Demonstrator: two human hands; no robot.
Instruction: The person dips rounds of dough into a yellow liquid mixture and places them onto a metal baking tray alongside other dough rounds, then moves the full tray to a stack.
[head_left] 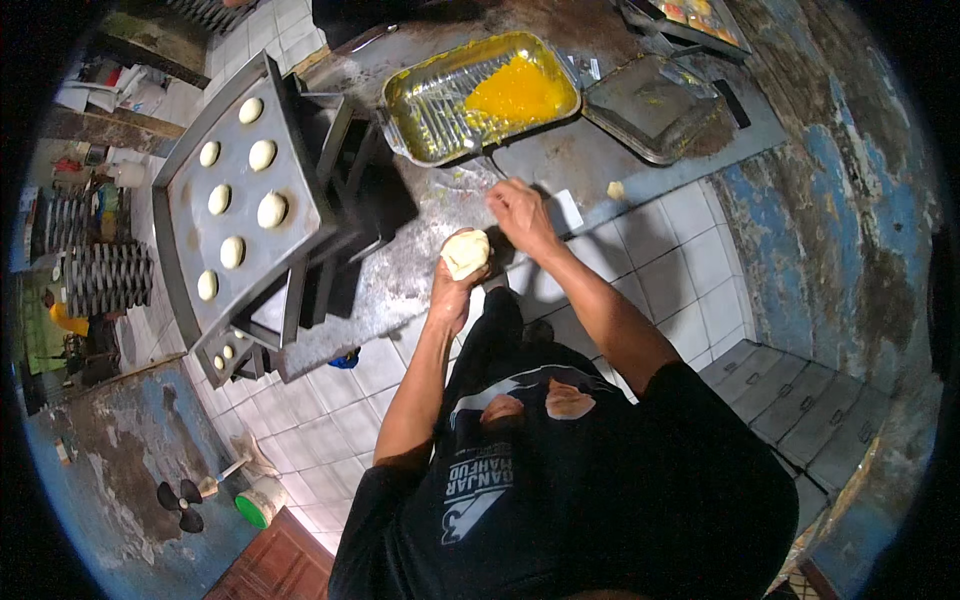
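A pale, flattened piece of dough (466,252) rests in my left hand (456,292), whose fingers are closed around its underside, just off the worktable's near edge. To its right, my right hand (522,214) is held over the table edge with its fingers curled together; anything inside them is hidden. Just beyond my right hand, a thin utensil handle (493,165) slants down from the rim of a silver metal pan (425,155). Inside that pan, a bright yellow-orange filling (520,92) is heaped toward the right side.
On the left, a metal baking tray (185,250) with several round dough balls sits on a dark metal rack (325,170). A flat worn tray (650,110) lies right of the pan. A peeling blue wall (800,230) bounds the right side. White tiles (320,405) cover the floor.
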